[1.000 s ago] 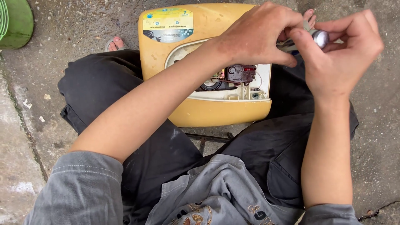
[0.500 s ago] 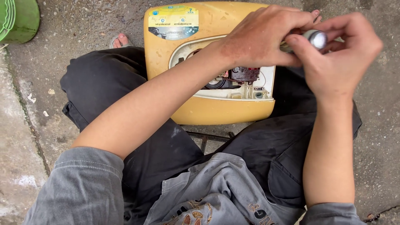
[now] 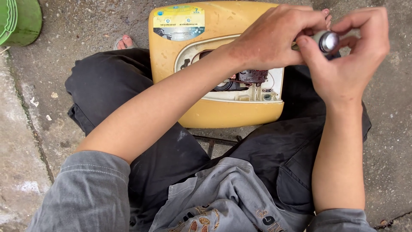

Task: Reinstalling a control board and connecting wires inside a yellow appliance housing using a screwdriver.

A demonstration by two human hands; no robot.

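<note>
1. Head view: both hands meet above a yellow appliance (image 3: pixel 223 64) lying opened between the person's knees.
2. Left hand (image 3: pixel 274 38) and right hand (image 3: pixel 347 56) pinch 1 small metal cylinder (image 3: pixel 327 41) together.

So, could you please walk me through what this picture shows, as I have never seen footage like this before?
There is no machine here: a person is working with two bare hands, and the single picture comes from a camera worn on their head, looking down. They sit low over a concrete floor in dark trousers, knees apart. Between the legs lies a yellow appliance housing with an opening that shows wiring and small parts inside. The left hand and the right hand meet above it, both gripping a small silver cylindrical part; what kind of part it is I cannot tell. A green bucket stands at the top left corner, and toes in a sandal peek out beside the housing.
</note>
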